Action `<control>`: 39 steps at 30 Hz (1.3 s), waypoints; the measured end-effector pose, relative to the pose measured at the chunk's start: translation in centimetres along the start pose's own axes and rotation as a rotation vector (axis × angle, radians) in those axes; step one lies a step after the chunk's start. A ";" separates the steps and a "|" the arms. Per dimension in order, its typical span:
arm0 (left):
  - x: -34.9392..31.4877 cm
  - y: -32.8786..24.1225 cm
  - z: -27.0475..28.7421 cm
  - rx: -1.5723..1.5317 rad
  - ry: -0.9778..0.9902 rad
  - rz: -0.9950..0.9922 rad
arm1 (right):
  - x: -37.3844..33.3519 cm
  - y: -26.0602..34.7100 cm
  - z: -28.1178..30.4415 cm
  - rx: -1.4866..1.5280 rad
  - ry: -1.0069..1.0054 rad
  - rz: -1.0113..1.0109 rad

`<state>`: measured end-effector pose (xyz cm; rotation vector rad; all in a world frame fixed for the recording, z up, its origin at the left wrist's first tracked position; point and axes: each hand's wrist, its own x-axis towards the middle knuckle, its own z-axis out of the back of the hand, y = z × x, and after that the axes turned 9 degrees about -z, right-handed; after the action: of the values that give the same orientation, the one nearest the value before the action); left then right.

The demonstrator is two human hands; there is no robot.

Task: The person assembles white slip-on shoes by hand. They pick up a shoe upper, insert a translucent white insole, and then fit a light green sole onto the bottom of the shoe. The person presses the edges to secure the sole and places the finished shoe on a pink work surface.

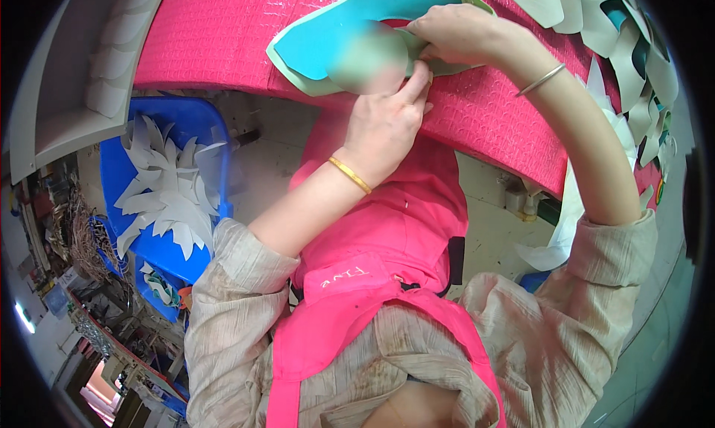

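Observation:
A curved, flat piece [320,40] with a turquoise face and a pale green border lies at the front edge of the pink-covered table. My left hand [387,122], with a gold bangle at the wrist, pinches its near edge with the fingertips. My right hand [462,37], wearing a silver bangle, bends over the piece's right part with its fingers closed on the edge. The fingertips of both hands almost meet there. A blurred patch covers part of the piece beside my left fingers, so detail there is lost.
Under my hands spreads the pink table covering [216,48]. A blue plastic chair [197,260] at the left holds white curved cut pieces [171,189]. Overlapping pale pieces [629,63] line the right side. A grey tray [67,122] stands far left.

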<state>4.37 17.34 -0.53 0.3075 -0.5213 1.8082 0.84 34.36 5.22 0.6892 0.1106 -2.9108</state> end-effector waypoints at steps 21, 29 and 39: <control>2.9 -1.5 -2.4 -0.074 -0.017 0.027 | -0.9 -2.8 -0.3 -0.179 0.136 -0.062; 4.1 -2.6 -4.1 0.035 -0.046 0.025 | -1.9 -4.0 -0.8 -0.192 0.090 -0.073; 6.3 -4.0 -5.3 0.199 -0.001 0.001 | -2.9 -5.1 1.5 0.074 0.058 -0.266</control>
<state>6.58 26.17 -1.40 0.4445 -0.3422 1.8642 1.95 39.56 8.04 0.8295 0.1095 -3.1626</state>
